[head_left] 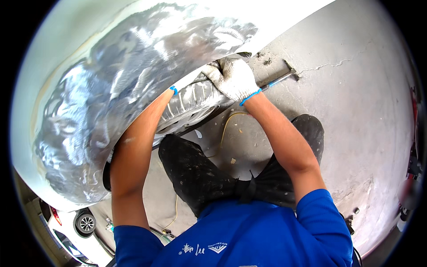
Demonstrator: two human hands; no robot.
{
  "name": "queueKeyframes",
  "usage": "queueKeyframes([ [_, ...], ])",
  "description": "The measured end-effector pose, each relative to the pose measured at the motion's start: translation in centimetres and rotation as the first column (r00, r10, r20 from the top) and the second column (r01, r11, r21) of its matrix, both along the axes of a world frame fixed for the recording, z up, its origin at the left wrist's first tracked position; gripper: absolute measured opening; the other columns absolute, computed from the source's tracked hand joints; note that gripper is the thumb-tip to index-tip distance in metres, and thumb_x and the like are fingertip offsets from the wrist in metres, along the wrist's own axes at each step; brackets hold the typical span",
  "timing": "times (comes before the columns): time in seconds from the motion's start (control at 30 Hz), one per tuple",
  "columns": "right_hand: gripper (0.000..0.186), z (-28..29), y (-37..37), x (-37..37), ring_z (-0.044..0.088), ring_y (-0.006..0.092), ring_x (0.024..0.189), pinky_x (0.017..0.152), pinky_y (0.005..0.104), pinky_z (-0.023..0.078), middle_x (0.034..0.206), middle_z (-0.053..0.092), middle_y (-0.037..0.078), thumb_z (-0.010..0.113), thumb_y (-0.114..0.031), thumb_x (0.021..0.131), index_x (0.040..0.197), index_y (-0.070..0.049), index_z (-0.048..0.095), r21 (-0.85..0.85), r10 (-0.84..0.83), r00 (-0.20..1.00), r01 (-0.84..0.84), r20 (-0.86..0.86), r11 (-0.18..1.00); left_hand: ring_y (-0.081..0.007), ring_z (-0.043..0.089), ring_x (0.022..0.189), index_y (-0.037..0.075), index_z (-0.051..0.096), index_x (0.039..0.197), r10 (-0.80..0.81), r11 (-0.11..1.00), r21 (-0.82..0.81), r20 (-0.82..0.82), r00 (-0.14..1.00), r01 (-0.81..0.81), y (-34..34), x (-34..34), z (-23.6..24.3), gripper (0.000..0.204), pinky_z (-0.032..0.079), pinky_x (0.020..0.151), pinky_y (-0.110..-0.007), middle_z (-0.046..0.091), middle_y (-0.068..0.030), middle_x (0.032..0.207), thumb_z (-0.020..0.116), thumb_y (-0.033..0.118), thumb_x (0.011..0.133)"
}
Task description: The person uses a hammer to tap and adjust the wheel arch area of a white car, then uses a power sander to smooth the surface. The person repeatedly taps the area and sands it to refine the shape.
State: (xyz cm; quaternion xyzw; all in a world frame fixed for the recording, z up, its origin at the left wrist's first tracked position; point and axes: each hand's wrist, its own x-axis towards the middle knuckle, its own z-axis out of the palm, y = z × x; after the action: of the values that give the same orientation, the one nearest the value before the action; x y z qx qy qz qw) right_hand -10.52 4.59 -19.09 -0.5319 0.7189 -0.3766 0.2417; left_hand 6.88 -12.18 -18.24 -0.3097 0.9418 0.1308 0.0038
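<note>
A car's body panel, sanded to bare shiny metal around its wheel arch, fills the upper left. My left hand, in a white knit glove with a blue cuff, reaches under the arch's edge, and its fingers are hidden. My right hand, gloved alike, is at the arch's right end, fingers bent in at the panel edge. Whatever it grips there is hidden. Below both hands is the wheel's tyre, greyish with dust.
A hammer-like tool with a blue shaft and dark head lies on the concrete floor, right of my right wrist. A thin yellow cord runs between my knees. A white car stands at lower left. Dark equipment lines the right edge.
</note>
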Motion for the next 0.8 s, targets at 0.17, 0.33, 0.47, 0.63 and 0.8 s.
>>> queueKeyframes([
  [0.17, 0.062, 1.2, 1.7, 1.8, 0.070, 0.0419, 0.090, 0.081, 0.0471, 0.056, 0.104, 0.070, 0.024, 0.056, -0.061, 0.095, 0.112, -0.004, 0.070, -0.171, -0.069, 0.994, 0.082, 0.081, 0.982, -0.0273, 0.039, 0.146, 0.018, 0.049, 0.148, -0.022, 1.000, 0.016, 0.024, 0.999, 0.022, 1.0, 0.7, 1.0, 0.046, 0.035, 0.120, -0.042, 0.046, -0.0085, 0.155, 0.046, 0.038, 0.107],
  [0.33, 0.060, 1.9, 1.9, 0.8, 0.069, 0.0429, 0.089, 0.080, 0.0474, 0.055, 0.098, 0.071, 0.024, 0.057, -0.059, 0.096, 0.110, -0.002, 0.071, -0.033, 0.012, 0.991, -0.008, 0.130, 0.999, -0.0271, 0.036, 0.148, 0.018, 0.045, 0.151, -0.045, 0.999, 0.031, 0.042, 0.998, 0.044, 1.4, 0.5, 1.2, 0.048, 0.032, 0.122, -0.042, 0.041, -0.0083, 0.158, 0.043, 0.039, 0.107],
  [0.47, 0.058, 1.5, 2.3, 0.9, 0.070, 0.0409, 0.085, 0.076, 0.0461, 0.056, 0.090, 0.072, 0.022, 0.058, -0.058, 0.095, 0.113, -0.005, 0.070, -0.091, -0.014, 0.999, 0.017, 0.029, 0.996, -0.0269, 0.033, 0.149, 0.018, 0.042, 0.153, -0.081, 0.996, 0.052, 0.063, 0.995, 0.078, 2.3, 0.2, 1.9, 0.050, 0.030, 0.123, -0.043, 0.038, -0.0082, 0.160, 0.041, 0.040, 0.108],
  [0.63, 0.064, 1.7, -0.1, -0.4, 0.067, 0.0401, 0.065, 0.063, 0.0465, 0.054, 0.072, 0.069, 0.018, 0.053, -0.066, 0.094, 0.087, -0.008, 0.077, -0.058, 0.101, 0.989, -0.108, -0.110, 0.992, -0.0266, 0.030, 0.151, 0.018, 0.038, 0.156, -0.133, 0.991, 0.057, 0.180, 0.975, 0.125, 3.0, -0.7, 4.7, 0.052, 0.028, 0.125, -0.043, 0.034, -0.0080, 0.163, 0.038, 0.041, 0.109],
  [0.8, 0.053, 0.0, -0.3, 0.2, 0.069, 0.0410, 0.080, 0.073, 0.0448, 0.055, 0.084, 0.071, 0.023, 0.063, -0.055, 0.093, 0.092, -0.004, 0.076, -0.212, -0.013, 1.000, 0.017, 0.021, 0.977, -0.0280, 0.037, 0.147, 0.015, 0.044, 0.153, -0.177, 0.982, 0.085, 0.122, 0.977, 0.167, 3.2, -5.1, 5.7, 0.051, 0.033, 0.122, -0.042, 0.041, -0.0104, 0.159, 0.043, 0.040, 0.108],
])
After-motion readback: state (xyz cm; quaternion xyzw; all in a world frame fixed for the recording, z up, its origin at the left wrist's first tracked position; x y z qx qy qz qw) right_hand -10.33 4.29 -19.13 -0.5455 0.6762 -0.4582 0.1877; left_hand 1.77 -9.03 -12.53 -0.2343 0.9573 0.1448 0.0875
